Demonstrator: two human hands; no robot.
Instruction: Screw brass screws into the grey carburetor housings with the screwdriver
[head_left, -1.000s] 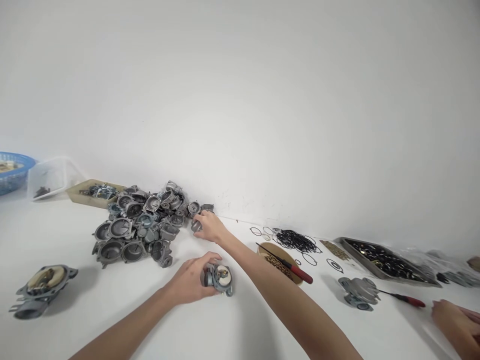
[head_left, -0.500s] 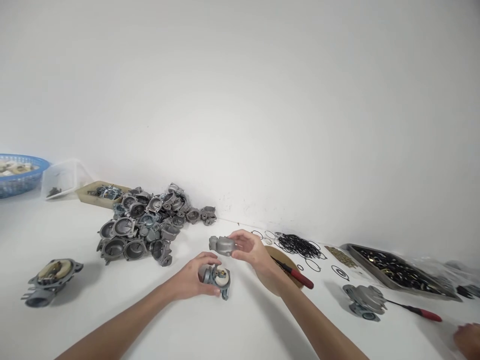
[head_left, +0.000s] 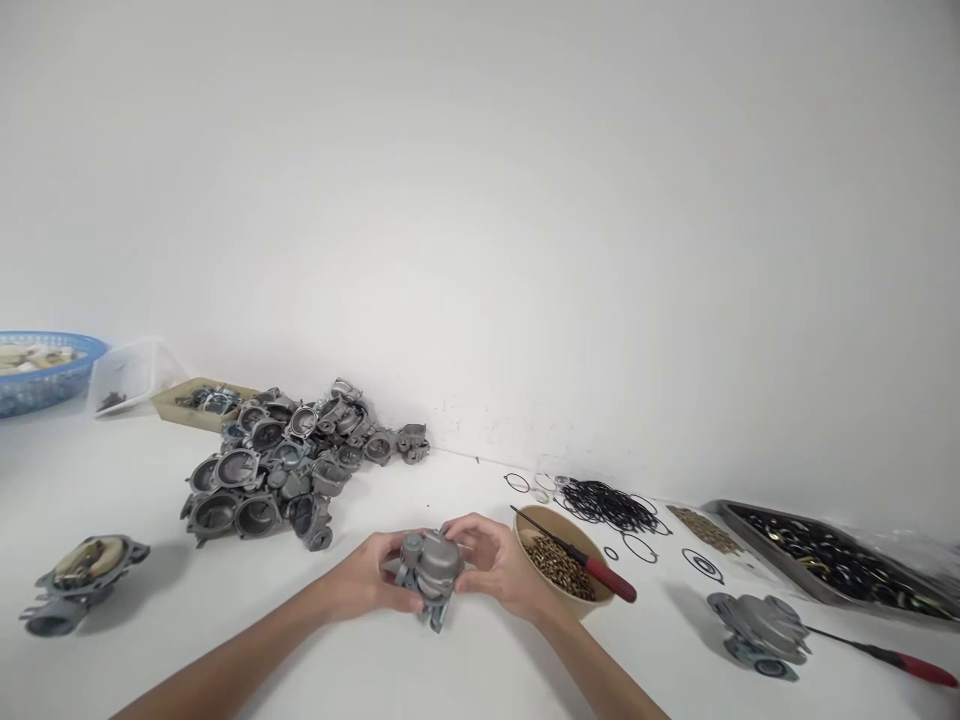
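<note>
In front of me, a grey float bowl sits over a carburetor body. My left hand is closed round the body from the left side. From the right, my right hand pinches the bowl with thumb and fingers. The bowl covers the inside of the body. I cannot tell whether it lies fully flush. Close to my right hand, a tan bowl holds brass-coloured screws, and a red-handled screwdriver lies across it.
Left stands an open carburetor with a pale float. Behind it are piled float bowls, a tan tray and a blue basket. Rightward lie black rubber rings, a closed carburetor, another screwdriver and a metal tray.
My right hand has brought the float bowl down onto the carburetor body in my left hand. The view has shifted slightly, and another person's hand at the lower right has left the picture.
</note>
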